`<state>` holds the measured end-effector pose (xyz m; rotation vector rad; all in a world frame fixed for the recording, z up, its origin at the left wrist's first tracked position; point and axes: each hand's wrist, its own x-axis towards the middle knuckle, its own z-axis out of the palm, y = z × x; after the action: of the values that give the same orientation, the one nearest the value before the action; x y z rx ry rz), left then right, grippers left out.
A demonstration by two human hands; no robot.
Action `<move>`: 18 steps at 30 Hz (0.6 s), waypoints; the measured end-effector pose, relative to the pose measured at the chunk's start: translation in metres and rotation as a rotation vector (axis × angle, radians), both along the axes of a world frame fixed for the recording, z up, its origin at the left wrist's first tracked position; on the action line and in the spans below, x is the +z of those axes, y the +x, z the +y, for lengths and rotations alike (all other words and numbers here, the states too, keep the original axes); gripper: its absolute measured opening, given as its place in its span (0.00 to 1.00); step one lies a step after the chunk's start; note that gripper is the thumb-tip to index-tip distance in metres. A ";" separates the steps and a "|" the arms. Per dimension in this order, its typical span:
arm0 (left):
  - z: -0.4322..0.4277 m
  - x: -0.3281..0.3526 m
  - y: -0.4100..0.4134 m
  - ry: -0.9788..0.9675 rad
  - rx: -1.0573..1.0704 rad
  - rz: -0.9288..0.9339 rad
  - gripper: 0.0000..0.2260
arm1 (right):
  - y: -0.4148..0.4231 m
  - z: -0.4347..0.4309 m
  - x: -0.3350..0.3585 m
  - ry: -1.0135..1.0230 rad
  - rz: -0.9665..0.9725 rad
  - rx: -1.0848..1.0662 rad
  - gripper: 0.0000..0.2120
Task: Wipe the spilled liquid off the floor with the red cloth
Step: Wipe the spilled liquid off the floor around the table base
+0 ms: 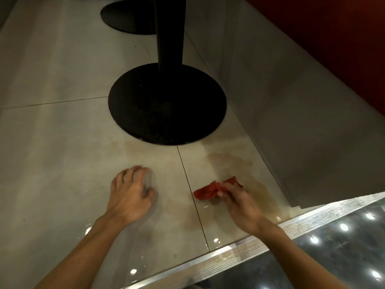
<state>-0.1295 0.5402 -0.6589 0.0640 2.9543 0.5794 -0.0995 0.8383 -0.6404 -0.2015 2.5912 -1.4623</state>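
A crumpled red cloth lies on the pale floor tiles, just right of a grout line. My right hand grips the cloth's right part and holds it down on the floor. A brownish spilled liquid spreads beyond and to the right of the cloth, reaching toward the wall base. My left hand rests on the tile to the left with its fingers spread and bent, holding nothing.
A black round table base with its post stands just beyond the spill; a second base is farther back. A grey plinth runs along the right. A ribbed metal strip borders a dark glossy floor at the lower right.
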 end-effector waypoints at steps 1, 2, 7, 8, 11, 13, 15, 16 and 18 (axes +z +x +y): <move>0.007 0.001 -0.009 0.030 -0.038 0.004 0.26 | -0.004 0.002 0.009 -0.044 -0.043 -0.031 0.13; 0.013 0.001 -0.019 0.045 -0.072 0.005 0.26 | -0.010 0.004 0.015 -0.064 -0.055 -0.074 0.11; 0.045 0.002 -0.083 0.002 -0.170 0.030 0.29 | -0.059 0.010 0.033 -0.017 0.045 -0.402 0.08; 0.051 0.002 -0.095 -0.019 -0.186 0.019 0.29 | -0.071 0.008 0.035 -0.019 0.095 -0.463 0.09; 0.066 -0.002 -0.122 -0.123 -0.231 -0.068 0.30 | -0.109 0.004 0.032 0.103 0.274 -0.556 0.16; 0.070 -0.007 -0.126 -0.165 -0.221 -0.117 0.29 | -0.131 0.004 0.025 0.313 0.300 -0.574 0.20; 0.071 -0.012 -0.129 -0.160 -0.201 -0.122 0.29 | -0.153 0.006 0.015 0.542 0.305 -0.553 0.23; 0.070 -0.013 -0.132 -0.157 -0.199 -0.121 0.29 | -0.163 0.007 0.009 0.636 0.299 -0.515 0.23; 0.069 -0.012 -0.134 -0.149 -0.197 -0.134 0.30 | -0.178 0.005 -0.002 0.760 0.221 -0.437 0.22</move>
<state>-0.2637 0.6088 -0.6707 0.2857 2.8070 0.3226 -0.2779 0.8430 -0.6419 0.3332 3.2947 -0.4407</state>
